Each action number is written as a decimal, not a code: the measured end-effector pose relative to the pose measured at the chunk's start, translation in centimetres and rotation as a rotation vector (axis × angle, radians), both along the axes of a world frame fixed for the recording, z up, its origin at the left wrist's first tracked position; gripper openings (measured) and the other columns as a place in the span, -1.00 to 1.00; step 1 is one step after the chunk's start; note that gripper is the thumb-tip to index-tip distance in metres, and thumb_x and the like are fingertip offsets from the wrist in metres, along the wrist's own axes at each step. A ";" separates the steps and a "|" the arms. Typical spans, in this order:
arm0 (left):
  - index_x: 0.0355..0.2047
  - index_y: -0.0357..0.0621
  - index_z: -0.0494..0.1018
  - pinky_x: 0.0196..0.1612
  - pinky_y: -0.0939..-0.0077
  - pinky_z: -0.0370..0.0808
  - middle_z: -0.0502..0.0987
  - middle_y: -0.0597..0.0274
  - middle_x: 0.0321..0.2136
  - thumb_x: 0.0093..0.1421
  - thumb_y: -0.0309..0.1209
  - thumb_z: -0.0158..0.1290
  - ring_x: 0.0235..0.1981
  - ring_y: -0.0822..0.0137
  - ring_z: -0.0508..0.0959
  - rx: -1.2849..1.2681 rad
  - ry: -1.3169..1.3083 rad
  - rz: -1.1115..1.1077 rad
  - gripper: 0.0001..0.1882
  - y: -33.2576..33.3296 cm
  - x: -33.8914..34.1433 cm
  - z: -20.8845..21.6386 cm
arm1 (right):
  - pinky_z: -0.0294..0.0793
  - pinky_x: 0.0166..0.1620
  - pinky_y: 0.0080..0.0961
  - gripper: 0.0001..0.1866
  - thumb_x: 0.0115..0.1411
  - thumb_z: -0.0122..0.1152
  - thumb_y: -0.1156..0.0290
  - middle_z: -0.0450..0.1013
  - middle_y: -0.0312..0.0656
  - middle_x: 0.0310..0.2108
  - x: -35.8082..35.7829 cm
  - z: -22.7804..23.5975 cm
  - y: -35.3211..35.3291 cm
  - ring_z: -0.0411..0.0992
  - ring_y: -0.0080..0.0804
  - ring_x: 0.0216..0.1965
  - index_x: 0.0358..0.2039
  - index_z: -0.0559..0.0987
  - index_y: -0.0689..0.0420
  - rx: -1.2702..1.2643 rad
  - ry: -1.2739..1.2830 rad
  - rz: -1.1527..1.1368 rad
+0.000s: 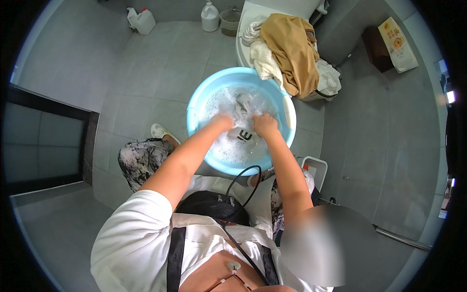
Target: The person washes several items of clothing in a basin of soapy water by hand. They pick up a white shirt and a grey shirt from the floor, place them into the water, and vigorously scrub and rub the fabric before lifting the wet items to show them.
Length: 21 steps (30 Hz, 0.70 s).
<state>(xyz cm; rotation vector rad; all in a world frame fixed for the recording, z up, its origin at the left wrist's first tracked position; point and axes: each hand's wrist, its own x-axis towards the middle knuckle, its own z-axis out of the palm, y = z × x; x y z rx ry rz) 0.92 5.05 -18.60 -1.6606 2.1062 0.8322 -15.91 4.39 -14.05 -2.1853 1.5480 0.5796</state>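
A light blue round basin (193,109) holds foamy water, and a wet pale grey garment (243,135) with a dark print lies partly under the suds. My left hand (222,121) is closed on the garment's left side, its fingertips lost in foam. On the opposite side my right hand (265,125) grips the same cloth with bent fingers. Between both hands a bunched fold of the garment rises out of the water toward the far side.
Behind the basin, a tan garment (287,46) and cream knitwear (266,59) are heaped on a white toilet (244,52), hanging over the basin's rim. White jugs (210,18) stand by the far wall. A black cable (250,194) loops near the basin's front rim.
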 end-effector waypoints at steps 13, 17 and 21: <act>-0.39 -0.10 0.48 -0.30 0.50 0.38 0.50 0.11 -0.42 -0.04 -0.56 -0.18 -0.38 0.26 0.49 -0.336 0.986 0.753 -0.74 3.8 2.6 2.7 | 0.35 -0.15 -0.44 -0.43 -0.26 0.19 0.42 0.38 0.01 -0.24 -1.0 0.1 1.1 0.36 -0.14 -0.19 -0.12 0.36 0.15 -0.172 -0.524 -0.350; -0.33 -0.22 0.45 -0.27 0.61 0.36 0.50 0.20 -0.42 0.01 -0.62 -0.22 -0.36 0.41 0.47 -0.432 1.178 0.682 -0.73 4.2 3.5 3.1 | 0.34 -0.19 -0.53 -0.41 -0.31 0.20 0.51 0.40 -0.08 -0.31 -0.8 6.4 1.4 0.37 -0.32 -0.27 -0.13 0.36 0.12 -0.227 -0.937 -0.323; -0.35 -0.20 0.46 -0.25 0.49 0.37 0.50 0.09 -0.40 0.03 -0.51 -0.18 -0.34 0.23 0.48 -0.418 1.181 0.670 -0.77 4.2 3.9 2.8 | 0.34 -0.23 -0.57 -0.55 -0.28 0.17 0.51 0.42 -0.15 -0.39 0.2 12.9 1.8 0.37 -0.42 -0.34 -0.24 0.45 0.15 -0.360 -1.002 -0.342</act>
